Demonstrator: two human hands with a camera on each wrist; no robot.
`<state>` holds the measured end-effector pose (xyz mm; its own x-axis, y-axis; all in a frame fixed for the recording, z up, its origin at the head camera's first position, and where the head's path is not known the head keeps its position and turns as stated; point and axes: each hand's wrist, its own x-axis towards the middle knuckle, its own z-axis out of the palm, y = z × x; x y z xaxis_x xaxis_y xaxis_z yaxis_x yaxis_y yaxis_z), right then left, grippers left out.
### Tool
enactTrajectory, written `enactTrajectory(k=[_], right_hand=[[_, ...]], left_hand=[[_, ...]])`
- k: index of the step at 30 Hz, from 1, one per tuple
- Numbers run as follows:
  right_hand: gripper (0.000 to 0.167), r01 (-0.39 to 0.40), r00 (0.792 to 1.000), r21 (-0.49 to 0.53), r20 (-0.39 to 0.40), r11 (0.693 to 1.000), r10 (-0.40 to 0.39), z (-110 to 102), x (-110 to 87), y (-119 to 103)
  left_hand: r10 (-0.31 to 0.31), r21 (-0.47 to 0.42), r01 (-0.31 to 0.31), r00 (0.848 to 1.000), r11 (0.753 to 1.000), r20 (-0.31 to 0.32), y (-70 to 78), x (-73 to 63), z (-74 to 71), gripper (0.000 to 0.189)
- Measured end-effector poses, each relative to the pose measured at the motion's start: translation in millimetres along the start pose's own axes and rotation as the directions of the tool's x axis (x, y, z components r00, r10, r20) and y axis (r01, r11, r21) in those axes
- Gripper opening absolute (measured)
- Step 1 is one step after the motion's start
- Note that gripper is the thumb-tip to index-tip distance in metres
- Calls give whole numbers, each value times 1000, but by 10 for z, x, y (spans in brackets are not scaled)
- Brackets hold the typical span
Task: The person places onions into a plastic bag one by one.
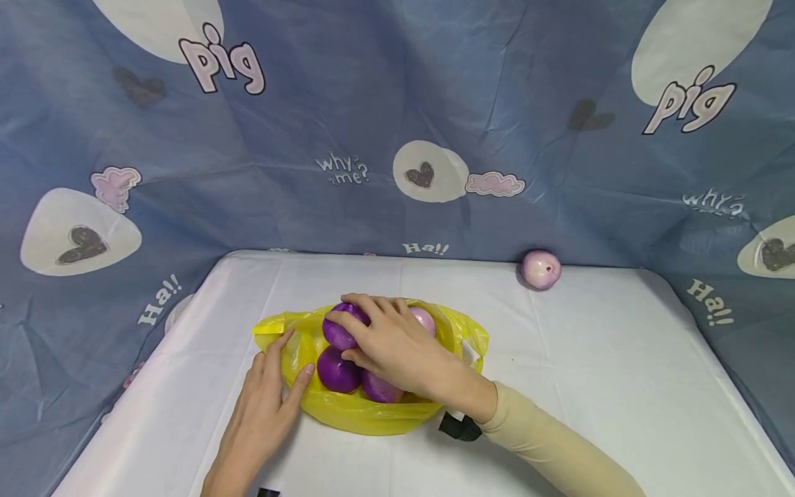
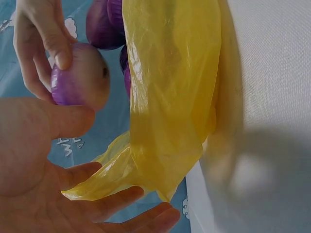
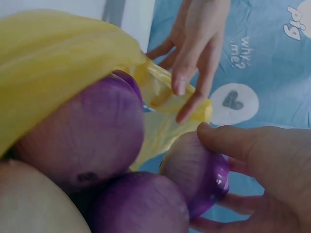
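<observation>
A yellow plastic bag [image 1: 373, 418] lies open-mouthed on the white table with several purple onions in it. My right hand [image 1: 397, 348] grips a purple onion [image 1: 337, 331] at the bag's left side; in the right wrist view thumb and fingers curl round this onion [image 3: 194, 170]. Beneath it sit a dark purple onion [image 1: 338, 371] and a lighter one [image 1: 380, 388]. A pale onion [image 1: 424, 319] shows behind my right hand. My left hand [image 1: 263, 404] touches the bag's left edge, its fingers spread and fairly straight; in the left wrist view yellow film [image 2: 114, 170] passes by those fingers.
A pinkish onion [image 1: 541, 269] stands alone at the table's back edge, right of centre. Behind the white table [image 1: 609, 386] hangs a blue printed cloth [image 1: 348, 90]. A small black object [image 1: 459, 427] lies under my right forearm.
</observation>
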<state>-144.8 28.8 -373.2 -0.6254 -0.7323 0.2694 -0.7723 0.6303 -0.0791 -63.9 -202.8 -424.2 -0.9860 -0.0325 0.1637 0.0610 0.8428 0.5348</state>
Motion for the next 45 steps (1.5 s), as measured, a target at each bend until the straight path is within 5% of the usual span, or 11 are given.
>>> enactTrajectory(k=[12,34,45], right_hand=[[54,40,999,-49,-11,998,-40,177,14,-46],[66,-54,987,-101,144,993,68,274,2,-2],[68,-59,989,-85,130,995,70,271,-12,37]], left_hand=[[-4,-7,4,1000,1000,9,-12,2,-4,69],[11,-27,-11,1000,1000,0,-4,-2,0,69],[8,-36,-8,1000,999,1,-5,-2,7,68]])
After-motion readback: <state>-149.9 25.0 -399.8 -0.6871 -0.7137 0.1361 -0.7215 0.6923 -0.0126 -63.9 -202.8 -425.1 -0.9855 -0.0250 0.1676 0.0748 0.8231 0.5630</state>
